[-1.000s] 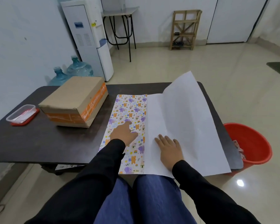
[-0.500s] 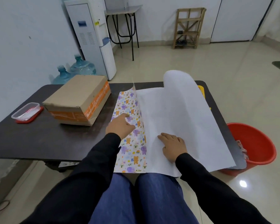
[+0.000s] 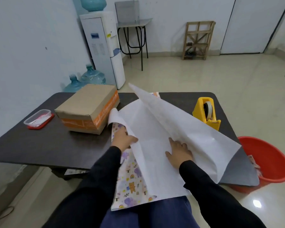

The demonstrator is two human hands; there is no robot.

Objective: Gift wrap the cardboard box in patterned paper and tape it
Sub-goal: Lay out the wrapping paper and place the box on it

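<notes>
Head view. Sheet of patterned wrapping paper (image 3: 155, 145), white on its back, has changed most in the last second: it lay nearly flat with a printed strip exposed at left; now its far part stands up in a ridge and the left edge curls over.

Left hand (image 3: 123, 139) has moved from on top of the print to the fold. Its fingertips are hidden under the white layer, so grip cannot be told. Right hand (image 3: 178, 153) stays flat with a released grip, pressing the white side.

Yellow tape dispenser (image 3: 206, 112) is now uncovered.

Brown cardboard box (image 3: 89, 107) sits bare on the dark worktop (image 3: 39, 145), just left of the curl.

Judgement: sheet is being turned print-down and wrapping has not begun.

Count: one sheet, one box, one dispenser, two hands.
</notes>
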